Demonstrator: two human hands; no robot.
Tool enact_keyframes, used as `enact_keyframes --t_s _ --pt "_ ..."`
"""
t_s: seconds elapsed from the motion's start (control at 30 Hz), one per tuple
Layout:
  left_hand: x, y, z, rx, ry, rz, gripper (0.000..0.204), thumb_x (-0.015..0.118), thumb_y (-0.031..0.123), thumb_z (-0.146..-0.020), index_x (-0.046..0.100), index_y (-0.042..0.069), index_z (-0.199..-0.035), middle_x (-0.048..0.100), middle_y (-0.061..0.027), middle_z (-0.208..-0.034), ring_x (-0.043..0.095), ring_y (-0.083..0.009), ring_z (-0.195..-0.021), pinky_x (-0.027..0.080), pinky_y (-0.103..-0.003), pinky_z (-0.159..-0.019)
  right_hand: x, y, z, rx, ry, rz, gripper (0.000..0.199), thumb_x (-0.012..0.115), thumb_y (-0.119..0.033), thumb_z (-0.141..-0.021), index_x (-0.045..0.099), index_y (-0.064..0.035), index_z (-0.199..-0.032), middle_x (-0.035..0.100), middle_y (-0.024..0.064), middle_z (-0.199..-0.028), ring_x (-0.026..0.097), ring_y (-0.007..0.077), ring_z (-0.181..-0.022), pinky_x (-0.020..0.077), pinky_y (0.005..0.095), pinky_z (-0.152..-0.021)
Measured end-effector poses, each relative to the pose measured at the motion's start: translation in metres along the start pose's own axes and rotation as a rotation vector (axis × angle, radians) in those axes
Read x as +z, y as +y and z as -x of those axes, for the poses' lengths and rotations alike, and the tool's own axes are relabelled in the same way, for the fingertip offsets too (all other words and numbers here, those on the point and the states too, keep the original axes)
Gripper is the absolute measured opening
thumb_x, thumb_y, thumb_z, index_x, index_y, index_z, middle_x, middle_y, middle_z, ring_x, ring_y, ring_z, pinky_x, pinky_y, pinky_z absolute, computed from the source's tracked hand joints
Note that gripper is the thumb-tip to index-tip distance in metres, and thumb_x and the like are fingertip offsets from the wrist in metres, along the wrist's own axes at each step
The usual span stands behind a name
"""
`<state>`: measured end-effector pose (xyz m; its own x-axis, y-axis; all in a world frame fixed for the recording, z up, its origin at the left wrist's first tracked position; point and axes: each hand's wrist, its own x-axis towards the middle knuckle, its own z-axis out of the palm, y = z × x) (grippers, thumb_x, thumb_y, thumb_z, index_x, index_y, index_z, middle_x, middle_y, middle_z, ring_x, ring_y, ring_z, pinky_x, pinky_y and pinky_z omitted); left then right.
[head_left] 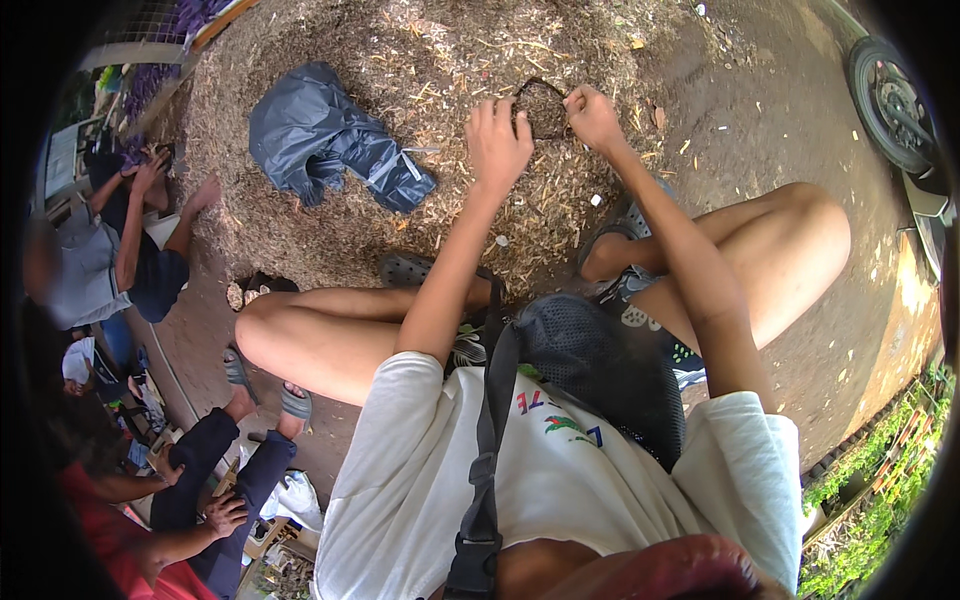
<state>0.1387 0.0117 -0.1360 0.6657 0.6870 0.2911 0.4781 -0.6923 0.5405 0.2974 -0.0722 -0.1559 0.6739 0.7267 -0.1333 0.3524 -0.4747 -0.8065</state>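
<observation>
Dark loop (536,81) above littered ground (440,65)
Right fingers (574,97) pinch its edge; left fingers (497,108) curl, hold unclear; plastic bag (310,125) well left, earth (760,110) stretching right toward a wheel (893,105).

From my remote seat I count two bare hands, the left (498,142) and the right (594,118), and one thin dark loop (533,82). I also make out one dark plastic bag (300,125), one black mesh bag (600,360), two perforated clogs (405,269), two grey slide sandals (296,402), one motorcycle wheel (888,105) and at least two seated co-workers (90,270).
</observation>
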Motion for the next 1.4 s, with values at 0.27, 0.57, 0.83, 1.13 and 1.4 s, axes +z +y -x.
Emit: enact_keyframes --t_s 0.27,0.57,0.83,1.13,1.4 --pt "0.013 0.010 -0.004 0.245 -0.439 -0.140 0.046 0.049 0.036 -0.093 0.052 0.001 -0.121 0.050 -0.0170 -0.123 0.047 -0.0311 -0.115 0.038 -0.046 -0.096 -0.002 0.000 -0.001 0.002 0.019 0.032 0.014 0.057 -0.012 -0.084 0.062 0.0006 -0.088 0.066 0.0211 -0.079 0.065 0.0352 -0.076 0.0496 0.0404 -0.069" --pt "0.010 0.003 -0.016 0.271 -0.365 0.126 0.044 0.051 0.035 -0.093 0.055 0.001 -0.122 0.052 -0.0157 -0.123 0.048 -0.0303 -0.117 0.037 -0.045 -0.100 -0.002 0.014 -0.003 -0.027 0.039 0.040 0.016 0.059 -0.015 -0.086 0.062 -0.0001 -0.089 0.066 0.0194 -0.080 0.065 0.0349 -0.077 0.0489 0.0409 -0.069" --pt "0.024 -0.100 -0.119 -0.503 -0.460 0.086 0.075 0.068 0.039 -0.081 0.035 0.008 -0.140 0.034 -0.0225 -0.141 0.032 -0.0367 -0.133 0.029 -0.049 -0.109 -0.008 0.025 0.007 0.123 -0.031 -0.024 0.017 0.060 -0.017 -0.087 0.060 -0.0003 -0.087 0.062 0.0153 -0.072 0.059 0.0247 -0.063 0.0469 0.0369 -0.062" --pt "0.076 -0.133 -0.136 -0.536 -0.403 0.032 0.086 0.065 0.030 -0.082 0.013 0.005 -0.146 0.022 -0.0247 -0.146 0.025 -0.0376 -0.136 0.028 -0.046 -0.110 -0.012 0.023 0.020 0.149 -0.030 -0.097 0.015 0.060 -0.013 -0.088 0.059 0.0016 -0.088 0.060 0.0093 -0.070 0.053 0.0151 -0.059 0.0442 0.0312 -0.058" --pt "0.086 -0.131 -0.096 -0.209 -0.288 0.150 0.041 0.057 0.016 -0.086 0.050 0.001 -0.124 0.043 -0.0238 -0.130 0.043 -0.0379 -0.121 0.037 -0.044 -0.103 -0.011 0.015 0.018 0.221 -0.051 -0.224 0.013 0.061 -0.012 -0.088 0.059 0.0015 -0.088 0.061 0.0091 -0.071 0.054 0.0146 -0.059 0.0448 0.0308 -0.058"
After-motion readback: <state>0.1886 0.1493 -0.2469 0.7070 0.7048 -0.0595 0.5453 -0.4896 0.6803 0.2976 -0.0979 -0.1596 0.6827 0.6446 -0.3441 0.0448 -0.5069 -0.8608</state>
